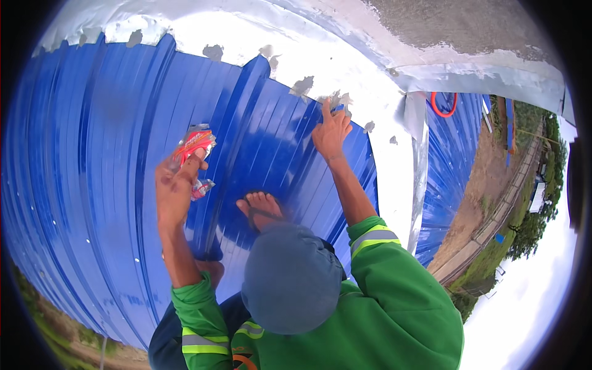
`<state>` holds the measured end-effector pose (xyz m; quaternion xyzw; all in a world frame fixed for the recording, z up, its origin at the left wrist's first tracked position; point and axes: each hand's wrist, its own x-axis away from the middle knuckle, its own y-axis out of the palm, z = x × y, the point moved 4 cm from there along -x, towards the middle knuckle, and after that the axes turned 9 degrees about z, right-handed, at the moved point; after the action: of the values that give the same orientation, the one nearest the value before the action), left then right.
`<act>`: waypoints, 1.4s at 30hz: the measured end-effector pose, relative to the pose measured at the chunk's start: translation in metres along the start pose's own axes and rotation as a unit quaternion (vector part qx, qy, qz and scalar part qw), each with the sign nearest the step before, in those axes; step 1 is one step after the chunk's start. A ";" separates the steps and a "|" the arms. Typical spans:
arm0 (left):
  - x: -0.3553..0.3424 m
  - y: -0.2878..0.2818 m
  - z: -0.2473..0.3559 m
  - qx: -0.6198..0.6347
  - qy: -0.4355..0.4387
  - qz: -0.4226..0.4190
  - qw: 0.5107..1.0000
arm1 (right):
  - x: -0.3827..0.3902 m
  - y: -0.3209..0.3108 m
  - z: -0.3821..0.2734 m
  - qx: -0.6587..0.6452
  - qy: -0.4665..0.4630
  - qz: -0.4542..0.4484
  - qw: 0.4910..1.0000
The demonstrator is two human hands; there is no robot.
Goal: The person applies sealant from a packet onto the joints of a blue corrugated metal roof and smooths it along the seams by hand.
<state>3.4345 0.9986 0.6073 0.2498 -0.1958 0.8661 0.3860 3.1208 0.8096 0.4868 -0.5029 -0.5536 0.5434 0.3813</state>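
My left hand [176,185] is closed around a crumpled red-and-silver foil packet [196,145], held above the blue ribbed metal roof [203,86]. The packet's lower end sticks out below my fingers. Farther right, my right hand [332,132] stretches its index finger to a grey smeared patch [340,98] at the lower edge of the white metal flashing [240,37]. The other fingers of that hand are partly bent, with no object visible in them. Several similar grey patches dot the flashing's edge, one of them a dark patch [302,86] left of my right hand.
My sandalled foot [262,208] stands on the roof between my hands. A concrete surface [462,28] rises beyond the flashing. At the right, a red-orange loop [444,105] lies by another blue roof section [447,166], with ground and a fenced path [493,216] lower down.
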 end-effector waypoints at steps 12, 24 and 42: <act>-0.001 0.002 -0.005 0.017 0.007 0.009 1.000 | 0.002 -0.006 0.007 0.070 -0.084 0.040 0.993; 0.003 -0.002 -0.004 0.012 0.018 0.014 1.000 | -0.001 0.003 0.001 0.186 -0.144 0.021 0.972; 0.006 -0.002 -0.001 0.006 0.010 0.016 1.000 | 0.016 -0.016 -0.002 0.112 -0.147 -0.010 0.983</act>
<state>3.4320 1.0035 0.6107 0.2406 -0.1909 0.8759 0.3722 3.1173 0.8269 0.5005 -0.3662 -0.5446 0.6659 0.3548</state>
